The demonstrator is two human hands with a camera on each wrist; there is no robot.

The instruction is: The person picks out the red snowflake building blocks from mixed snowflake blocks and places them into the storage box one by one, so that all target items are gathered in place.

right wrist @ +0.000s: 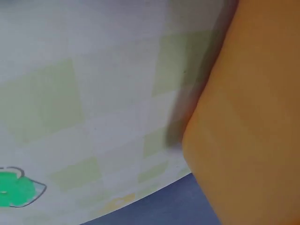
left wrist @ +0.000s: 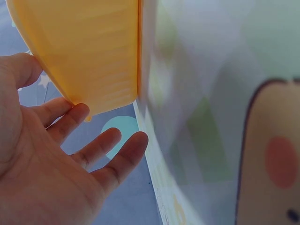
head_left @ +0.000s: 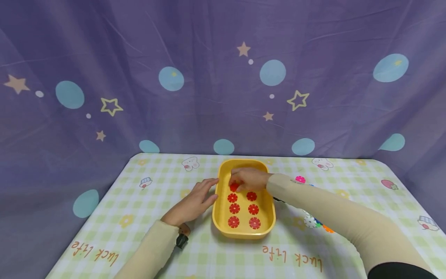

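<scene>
A yellow tray (head_left: 223, 231) stands on the table, with several red notched plastic discs (head_left: 253, 209) lying flat in two columns on its bottom. My right hand (head_left: 251, 179) reaches in over the right wall, its thumb and index finger around a red notched disc (head_left: 234, 187) at the far end of the left column. On the left side, my left hand (head_left: 195, 199) has its fingers spread and relaxed, fingertips right at the tray's rim. The left wrist view shows that hand (left wrist: 61, 154) beside the tray's outer wall (left wrist: 89, 56). In the right wrist view, only the tray's outside (right wrist: 253, 112) shows; the hand is hidden.
To the right of the tray, partly under my right forearm, lie loose notched discs: a pink one (head_left: 300, 179), a white one (head_left: 309, 221), an orange one (head_left: 328, 229), and some blue and green. A checkered tablecloth (head_left: 153, 201) covers the table; a purple curtain (head_left: 209, 97) hangs behind.
</scene>
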